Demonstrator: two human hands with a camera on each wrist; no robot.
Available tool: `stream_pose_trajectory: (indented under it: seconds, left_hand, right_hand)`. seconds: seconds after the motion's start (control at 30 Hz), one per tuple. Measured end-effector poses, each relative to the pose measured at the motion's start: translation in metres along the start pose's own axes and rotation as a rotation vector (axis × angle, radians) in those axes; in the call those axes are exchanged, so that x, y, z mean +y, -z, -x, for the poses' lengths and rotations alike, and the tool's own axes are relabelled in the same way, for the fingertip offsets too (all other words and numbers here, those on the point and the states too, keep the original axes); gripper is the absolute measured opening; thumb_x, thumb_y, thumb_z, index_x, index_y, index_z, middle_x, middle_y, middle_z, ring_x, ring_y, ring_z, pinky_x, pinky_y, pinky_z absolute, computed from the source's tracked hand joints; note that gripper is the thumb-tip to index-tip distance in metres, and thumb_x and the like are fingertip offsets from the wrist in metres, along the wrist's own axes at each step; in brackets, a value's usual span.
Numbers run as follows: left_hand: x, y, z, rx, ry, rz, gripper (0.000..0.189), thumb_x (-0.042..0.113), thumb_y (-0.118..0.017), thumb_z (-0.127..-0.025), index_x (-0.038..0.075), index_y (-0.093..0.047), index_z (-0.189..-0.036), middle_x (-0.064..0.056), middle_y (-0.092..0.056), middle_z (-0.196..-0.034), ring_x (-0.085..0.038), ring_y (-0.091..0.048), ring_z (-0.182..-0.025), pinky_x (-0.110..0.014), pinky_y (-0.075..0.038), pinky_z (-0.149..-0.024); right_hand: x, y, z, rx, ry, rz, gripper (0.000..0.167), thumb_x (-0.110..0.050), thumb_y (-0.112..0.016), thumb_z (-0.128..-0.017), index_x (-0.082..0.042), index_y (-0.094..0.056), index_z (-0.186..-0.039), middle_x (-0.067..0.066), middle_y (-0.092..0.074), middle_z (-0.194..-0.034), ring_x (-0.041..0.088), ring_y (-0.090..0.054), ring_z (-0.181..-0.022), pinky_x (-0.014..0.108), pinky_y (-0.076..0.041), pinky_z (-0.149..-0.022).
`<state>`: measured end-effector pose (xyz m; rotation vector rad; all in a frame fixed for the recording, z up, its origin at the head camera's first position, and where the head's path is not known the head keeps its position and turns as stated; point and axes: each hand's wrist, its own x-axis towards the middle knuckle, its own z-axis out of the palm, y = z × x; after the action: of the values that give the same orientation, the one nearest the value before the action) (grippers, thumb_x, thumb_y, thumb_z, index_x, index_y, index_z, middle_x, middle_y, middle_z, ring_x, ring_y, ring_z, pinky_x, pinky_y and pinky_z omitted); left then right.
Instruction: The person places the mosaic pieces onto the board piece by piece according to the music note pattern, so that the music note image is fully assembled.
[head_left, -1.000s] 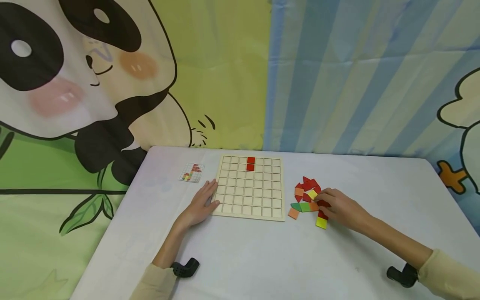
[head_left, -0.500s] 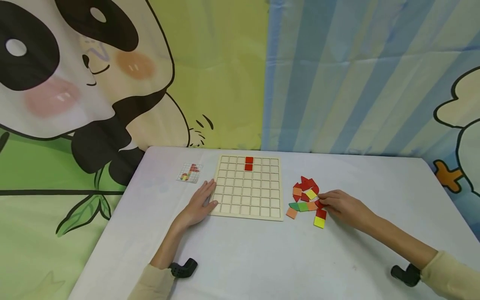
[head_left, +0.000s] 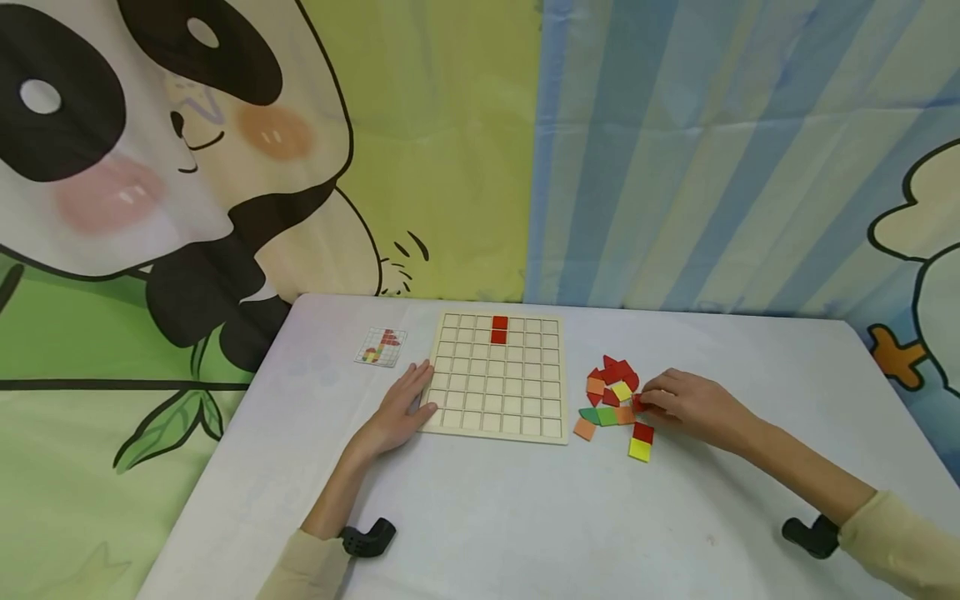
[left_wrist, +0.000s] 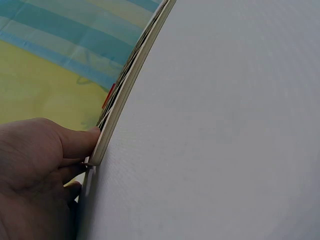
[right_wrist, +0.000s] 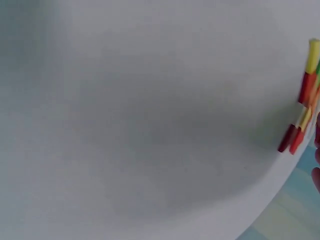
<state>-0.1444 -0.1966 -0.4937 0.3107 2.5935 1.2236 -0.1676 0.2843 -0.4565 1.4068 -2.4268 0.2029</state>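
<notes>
Starting at the left on my feed: the picture card (head_left: 381,347) lies just beside the left hand (head_left: 396,414), its fingers straight and resting along the edge of the grid board (head_left: 501,392), same as half a second ago. Two red squares (head_left: 499,323) sit there, unchanged; I'd call it early going. Across to the loose pieces (head_left: 611,392), and here's the news: a gap has opened between a red piece (head_left: 637,403) and the red tile (head_left: 642,432) below it. The right hand (head_left: 693,402) has its curled fingertips at that red piece, which I judge is being parted from the group; pinched or merely touched, I can't tell. White bench (head_left: 510,517) beneath; behind, panda print (head_left: 90,208) left, blue stripes (head_left: 720,167) right.
</notes>
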Motion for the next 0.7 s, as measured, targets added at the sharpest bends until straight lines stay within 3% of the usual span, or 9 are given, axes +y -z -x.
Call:
stream_pose_trajectory:
  seconds: [0.2,0.43,0.53,0.7]
  left_hand:
    - [-0.002,0.001,0.0,-0.003,-0.002,0.003,0.067,0.017,-0.055,-0.106,-0.001,-0.023,-0.163,-0.016,-0.012,-0.174,-0.04,0.002,-0.161,-0.067,-0.001,-0.126]
    - [-0.003,0.001,0.0,-0.006,0.008,0.001,0.068,0.016,-0.055,-0.106,0.001,-0.022,-0.164,-0.013,-0.011,-0.175,-0.038,0.003,-0.162,-0.067,-0.001,-0.126]
    - [-0.002,0.002,0.001,-0.01,0.012,0.002,0.068,0.017,-0.055,-0.106,0.002,-0.022,-0.164,-0.013,-0.011,-0.175,-0.038,0.004,-0.162,-0.067,-0.001,-0.126]
    - [0.0,0.002,0.0,-0.005,0.014,0.011,0.068,0.016,-0.055,-0.106,0.002,-0.022,-0.164,-0.013,-0.011,-0.175,-0.038,0.003,-0.162,-0.067,-0.002,-0.126]
  right_hand:
    - [-0.007,-0.003,-0.027,0.098,-0.066,-0.155,0.047,-0.001,-0.097,-0.061,-0.008,-0.075,-0.102,0.003,-0.072,-0.099,0.017,-0.068,-0.087,0.024,-0.062,-0.068]
    - [-0.034,-0.025,-0.086,0.051,-0.106,-0.355,0.03,0.001,-0.087,-0.077,-0.003,-0.075,-0.104,0.007,-0.072,-0.102,0.02,-0.068,-0.09,0.028,-0.061,-0.074]
    - [-0.045,-0.029,-0.119,0.003,-0.128,-0.368,0.025,-0.004,-0.084,-0.083,-0.002,-0.075,-0.107,0.009,-0.073,-0.104,0.023,-0.069,-0.095,0.032,-0.062,-0.079]
    - [-0.047,-0.041,-0.167,-0.064,-0.152,-0.298,0.019,-0.007,-0.08,-0.089,0.0,-0.076,-0.107,0.012,-0.074,-0.104,0.025,-0.071,-0.096,0.035,-0.062,-0.083]
